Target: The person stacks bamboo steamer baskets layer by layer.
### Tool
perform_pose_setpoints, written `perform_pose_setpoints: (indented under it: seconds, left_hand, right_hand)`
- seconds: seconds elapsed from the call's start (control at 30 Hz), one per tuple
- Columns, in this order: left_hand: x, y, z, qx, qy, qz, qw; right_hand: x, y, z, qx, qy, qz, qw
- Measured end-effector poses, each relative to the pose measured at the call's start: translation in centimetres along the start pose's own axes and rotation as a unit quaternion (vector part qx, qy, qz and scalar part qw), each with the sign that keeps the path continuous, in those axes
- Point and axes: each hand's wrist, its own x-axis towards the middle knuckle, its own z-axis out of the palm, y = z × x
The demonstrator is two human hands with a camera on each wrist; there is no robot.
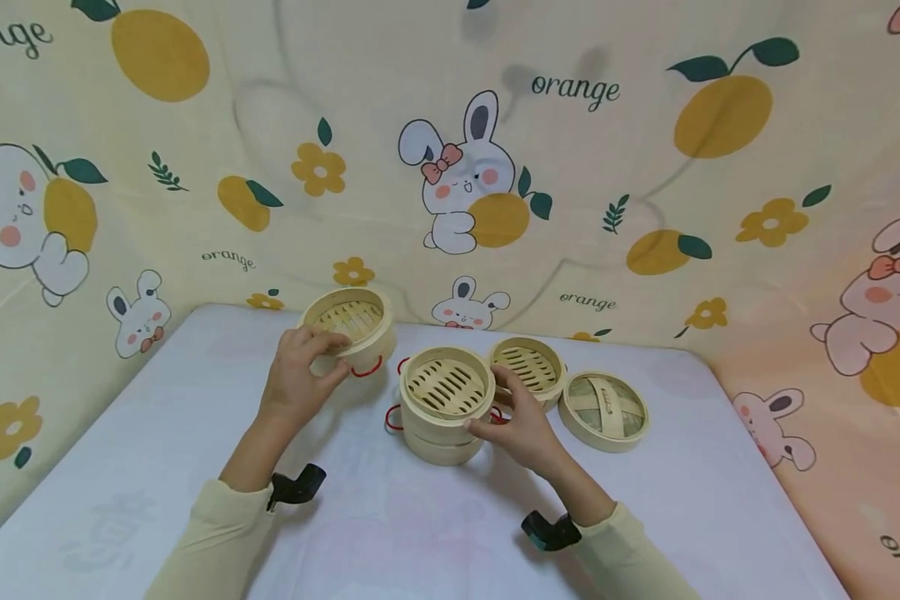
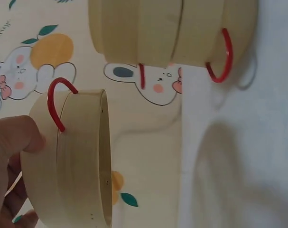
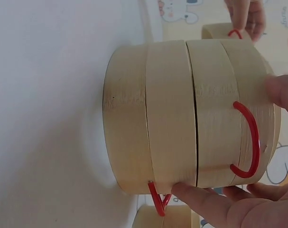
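Note:
My left hand (image 1: 297, 371) pinches the rim of a round bamboo steamer basket (image 1: 375, 342), thumb outside and fingers over the wall. In the left wrist view that basket (image 2: 82, 156) is up off the table, with a red loop handle on its side. At the middle of the table stands a stack of two bamboo steamer baskets (image 1: 442, 437) with slatted floors and red handles. My right hand (image 1: 521, 425) grips the stack's upper basket (image 3: 215, 85) from the right, thumb on the near side and fingers round the far side.
Behind the right hand another slatted steamer basket (image 1: 528, 367) sits on the white table (image 1: 360, 533). Beside it lies the woven steamer lid (image 1: 603, 412) with a strap across its top. A patterned cloth (image 1: 570, 167) hangs along the table's back edge.

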Motion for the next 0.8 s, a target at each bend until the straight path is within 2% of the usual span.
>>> perform_pose_setpoints:
  seconds: [0.33,0.57,0.8]
  left_hand:
    - [0.2,1.6,-1.3,-0.014,-0.007,0.022,0.9996]
    - [0.3,2.5,-1.9,-0.025,-0.008,0.052,0.9983]
    - [0.2,3.4,-2.0,-0.034,-0.036,0.069,0.9963]
  right_hand:
    - [0.1,-0.2,0.5,-0.007,-0.004,-0.005,1.0000]
    - [0.1,-0.6,0.7,-0.016,-0.010,0.006,0.9998]
    - [0.1,-0.5,0.7,-0.013,-0.020,0.004,0.9997]
